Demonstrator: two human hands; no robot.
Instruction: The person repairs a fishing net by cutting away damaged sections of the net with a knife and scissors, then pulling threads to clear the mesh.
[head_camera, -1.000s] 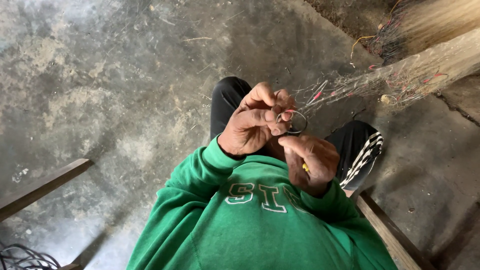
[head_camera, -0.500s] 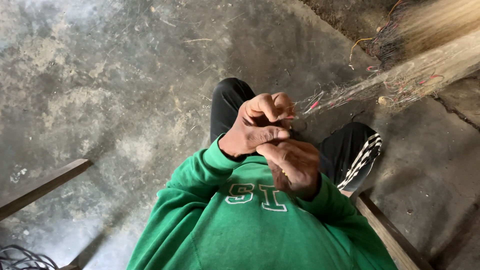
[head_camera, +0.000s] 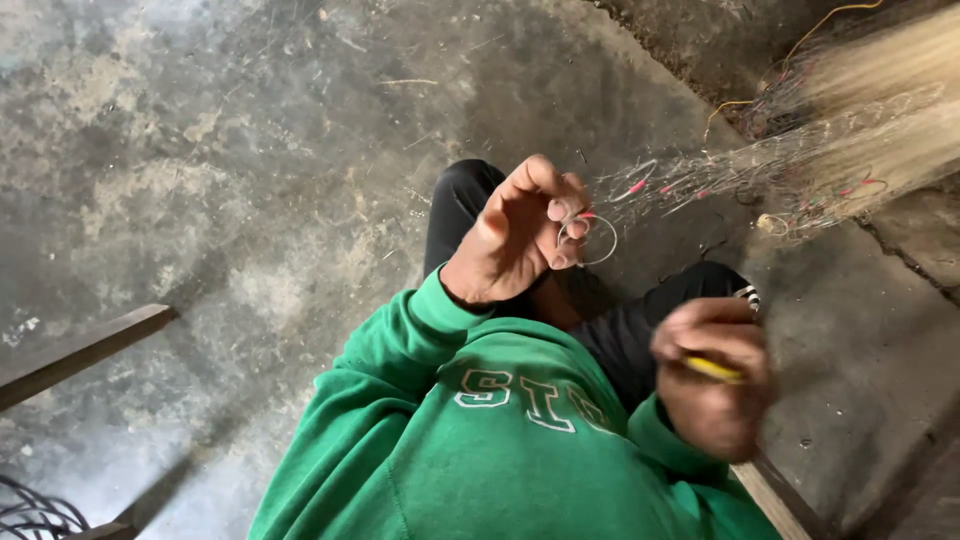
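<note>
My left hand (head_camera: 520, 235) is raised over my knees and pinches a small metal ring (head_camera: 590, 240) together with the edge of a fine fishing net (head_camera: 760, 170). The net stretches tight from the ring up to the right and carries small pink and red bits. My right hand (head_camera: 715, 375), blurred, is lower right beside my black-trousered knee, closed around a thin yellow tool (head_camera: 715, 368). Green sweatshirt sleeves cover both arms.
The floor is rough grey concrete (head_camera: 200, 150). A wooden bar (head_camera: 85, 350) lies at the left, dark coiled wire (head_camera: 35, 510) in the bottom left corner, a wooden plank (head_camera: 785, 495) at the lower right. Bunched pale net fills the top right.
My hands, joined at the ring before, have parted. The right hand has pulled down and to the right with the yellow tool. The left hand stays up, holding the ring.
</note>
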